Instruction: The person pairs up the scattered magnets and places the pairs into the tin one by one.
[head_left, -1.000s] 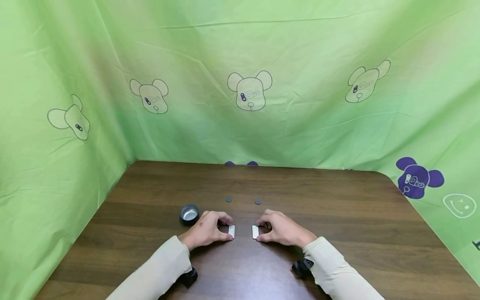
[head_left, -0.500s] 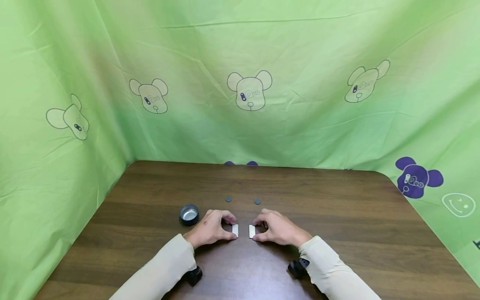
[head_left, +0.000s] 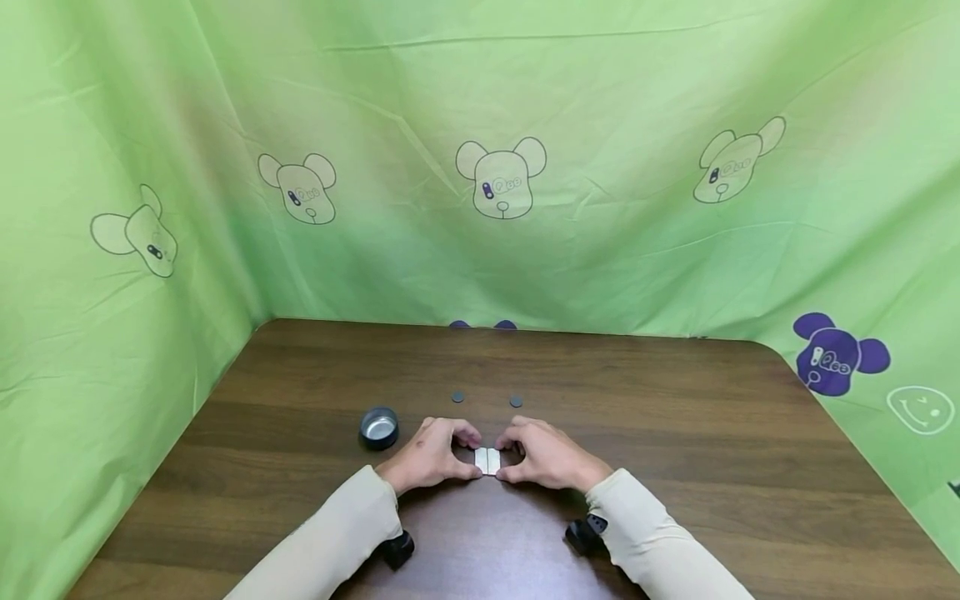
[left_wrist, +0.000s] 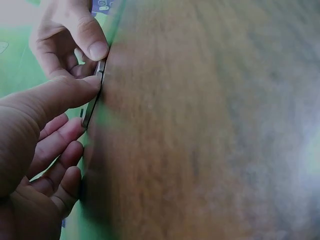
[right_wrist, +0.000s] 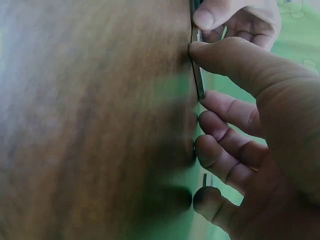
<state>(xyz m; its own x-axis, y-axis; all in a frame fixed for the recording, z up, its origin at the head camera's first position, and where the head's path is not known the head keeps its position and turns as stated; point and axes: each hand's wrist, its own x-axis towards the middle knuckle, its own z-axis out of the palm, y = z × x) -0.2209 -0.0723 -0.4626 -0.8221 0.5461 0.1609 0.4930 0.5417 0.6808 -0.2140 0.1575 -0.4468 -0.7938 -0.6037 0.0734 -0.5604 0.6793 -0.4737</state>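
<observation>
Two small flat white rectangular pieces lie on the brown table in the head view, their long sides meeting or almost meeting. My left hand (head_left: 431, 457) pinches the left white piece (head_left: 481, 460) by its short ends, between thumb and fingertip. On the other side my right hand (head_left: 549, 455) pinches the right white piece (head_left: 493, 461) likewise. Both wrist views show the pieces edge-on as a thin grey strip (left_wrist: 91, 111), low against the tabletop. In the right wrist view the other fingers (right_wrist: 212, 152) of the right hand are bent near the table.
A round dark tin (head_left: 378, 428) with a silvery inside stands left of my left hand. Beyond the hands lie two small dark discs, a left disc (head_left: 457, 397) and a right disc (head_left: 516, 402). A green printed cloth (head_left: 495, 267) surrounds the wooden table (head_left: 637, 392).
Both hands have moved inward, the left to the right and the right to the left, bringing the white pieces from a gap to side by side. Tin and discs have stayed put.
</observation>
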